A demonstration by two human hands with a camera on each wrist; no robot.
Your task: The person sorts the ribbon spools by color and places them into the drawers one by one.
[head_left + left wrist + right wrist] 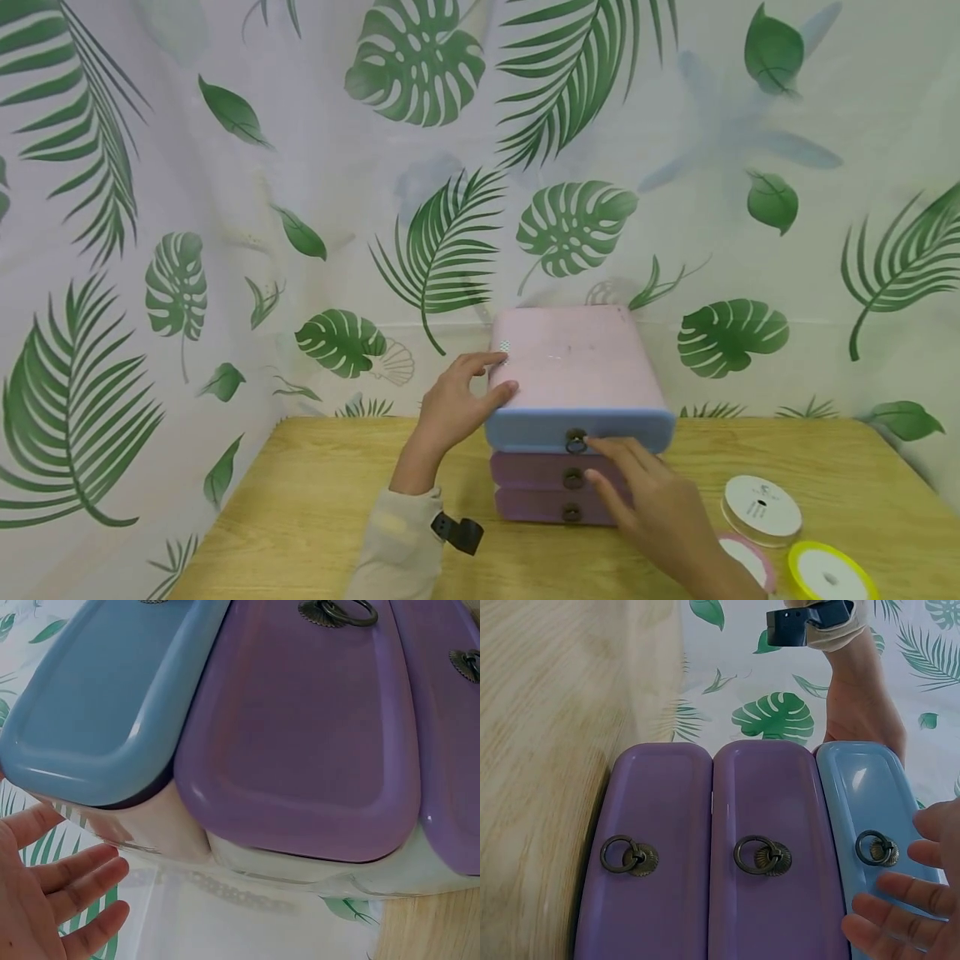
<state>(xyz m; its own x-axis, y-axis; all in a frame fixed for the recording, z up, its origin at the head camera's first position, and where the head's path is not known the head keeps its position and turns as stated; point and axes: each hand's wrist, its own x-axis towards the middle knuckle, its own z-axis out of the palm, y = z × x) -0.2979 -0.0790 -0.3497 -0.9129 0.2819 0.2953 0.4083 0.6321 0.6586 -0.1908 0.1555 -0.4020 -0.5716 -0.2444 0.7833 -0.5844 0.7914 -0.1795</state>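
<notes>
A small drawer chest with a pink top (pixel 577 362) stands at the back of the table. Its upper drawer has a blue front (pixel 521 431); the middle drawer (pixel 525 472) and bottom drawer (pixel 525 504) are purple. Each front carries a dark metal ring pull (pixel 872 848). My left hand (pixel 459 404) touches the chest's upper left edge, thumb and index finger resting on the pink top. In front of the blue drawer is my right hand (pixel 663 504), its fingers extended loosely beside the ring. The right wrist view shows no fingers (pixel 911 892) round the ring.
To the right on the wooden table (pixel 285 517) lie a white spool (pixel 761 508), a pink-rimmed spool (pixel 750 562) and a yellow-rimmed spool (pixel 832 575). A leaf-patterned curtain (pixel 450 275) hangs close behind the chest. My left wrist wears a black device (pixel 465 535).
</notes>
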